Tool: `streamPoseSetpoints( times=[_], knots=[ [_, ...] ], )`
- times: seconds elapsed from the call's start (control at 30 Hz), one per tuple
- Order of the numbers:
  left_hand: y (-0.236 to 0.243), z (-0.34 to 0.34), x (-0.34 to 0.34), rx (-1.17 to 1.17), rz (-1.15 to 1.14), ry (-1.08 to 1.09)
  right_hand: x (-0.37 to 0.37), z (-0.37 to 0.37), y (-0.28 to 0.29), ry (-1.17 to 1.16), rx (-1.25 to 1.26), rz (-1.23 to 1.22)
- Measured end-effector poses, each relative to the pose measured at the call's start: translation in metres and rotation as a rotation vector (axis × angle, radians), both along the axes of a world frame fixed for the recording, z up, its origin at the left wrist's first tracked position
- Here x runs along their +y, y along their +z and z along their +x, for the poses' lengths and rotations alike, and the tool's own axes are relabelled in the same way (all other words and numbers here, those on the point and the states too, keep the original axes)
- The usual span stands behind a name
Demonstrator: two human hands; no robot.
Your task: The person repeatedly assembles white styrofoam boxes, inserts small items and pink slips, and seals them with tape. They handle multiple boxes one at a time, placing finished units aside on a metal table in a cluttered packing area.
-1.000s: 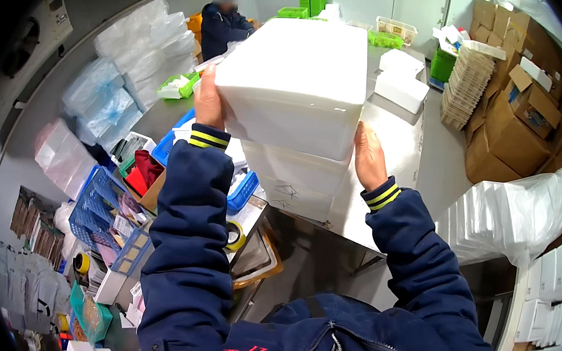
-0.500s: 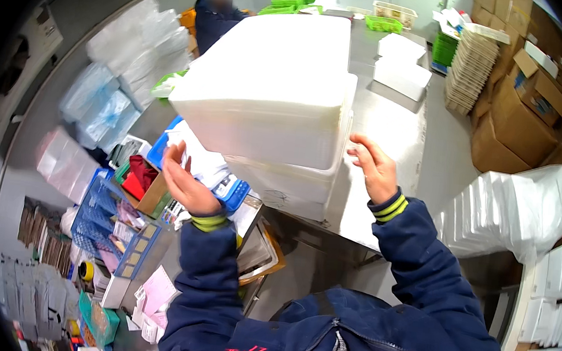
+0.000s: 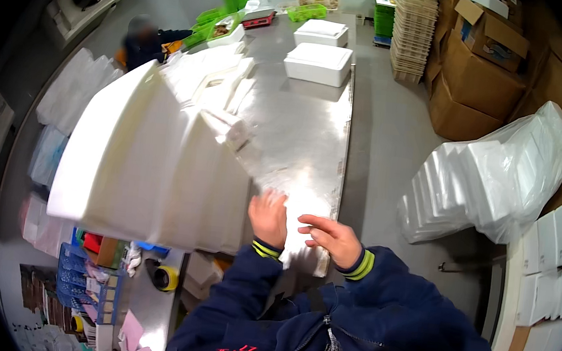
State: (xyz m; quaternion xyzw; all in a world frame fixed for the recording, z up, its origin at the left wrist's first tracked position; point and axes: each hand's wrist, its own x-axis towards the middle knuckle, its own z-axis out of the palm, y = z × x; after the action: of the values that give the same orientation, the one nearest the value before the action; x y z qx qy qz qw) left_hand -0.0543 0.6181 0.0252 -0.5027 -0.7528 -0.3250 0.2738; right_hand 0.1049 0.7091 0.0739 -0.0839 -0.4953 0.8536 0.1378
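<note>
A tall pile of large white foam boxes [image 3: 160,164] fills the left of the head view, blurred and seen at a slant over the metal table. Close to the pile's near right side is my left hand [image 3: 268,218], its blurred fingers stretched forward and nothing visible in them. I cannot tell whether it touches the foam. My right hand [image 3: 332,240] hovers over the table's near end, fingers pointing left, a little bent and apart, holding nothing. A gap separates the two hands.
Two smaller white foam boxes [image 3: 317,64] stand farther along the metal table [image 3: 273,120]. Behind the pile are green baskets and a person [image 3: 148,44]. Bagged white foam pieces [image 3: 484,175], cardboard boxes [image 3: 472,86] and stacked trays [image 3: 413,36] stand to the right.
The view has swung right, so the foam pile now appears farther left. My hands, earlier apart on either side of the pile, are now close together to its right.
</note>
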Motion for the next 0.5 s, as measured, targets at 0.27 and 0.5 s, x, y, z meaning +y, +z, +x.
streamPoseSetpoints(
  times=[0.27, 0.5],
  knots=[
    [-0.013, 0.13, 0.197, -1.39, 0.059, -0.872, 0.183, 0.058, -0.005, -0.499, 0.334, 1.5],
    [0.048, 0.089, 0.246, -2.038, 0.046, -0.834, 0.347, 0.027, -0.131, -0.421, -0.592, 0.961]
  ],
)
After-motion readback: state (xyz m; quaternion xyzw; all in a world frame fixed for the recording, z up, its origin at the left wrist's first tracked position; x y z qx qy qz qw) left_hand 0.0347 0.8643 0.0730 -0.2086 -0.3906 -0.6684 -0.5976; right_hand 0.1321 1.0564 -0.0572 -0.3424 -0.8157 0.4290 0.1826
